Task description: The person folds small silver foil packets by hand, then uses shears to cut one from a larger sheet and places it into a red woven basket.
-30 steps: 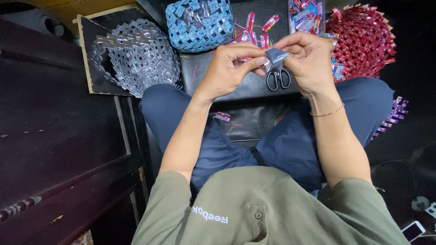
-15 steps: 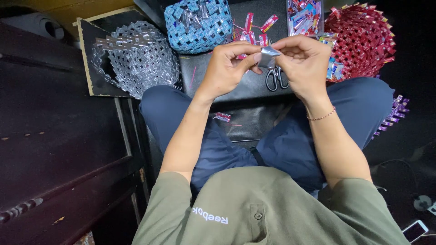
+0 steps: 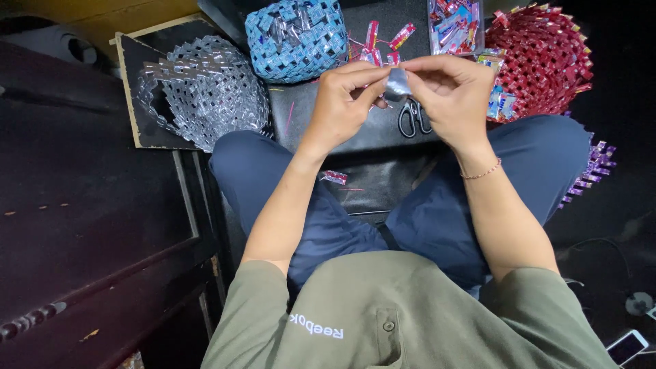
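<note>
Above the lap, in the head view, the left hand (image 3: 345, 102) and the right hand (image 3: 451, 96) meet fingertip to fingertip around a small silvery wrapper strip (image 3: 396, 83), each pinching one side of it between thumb and forefinger, so both hands are grasping the same piece and neither is free. That strip sits between the two hands, raised over a black tray (image 3: 307, 123) that rests across the knees. Just beneath the right hand, a pair of scissors (image 3: 412, 117) lies flat on the tray with its loops toward the person. A thin bracelet (image 3: 482, 172) circles the right wrist. Behind the hands stands a blue woven basket (image 3: 295, 37), and beside it a few loose red and pink wrappers (image 3: 383, 41) lie scattered on the tray. A clear container of coloured wrappers (image 3: 454, 24) sits further right, touching the edge of a red woven piece (image 3: 547, 61). At the left, a silver woven piece (image 3: 205, 92) rests on a dark board (image 3: 133, 89), well apart from the hands. One small folded wrapper (image 3: 335, 178) lies on the left thigh, and a purple woven strip (image 3: 591, 171) shows beside the right knee.
</note>
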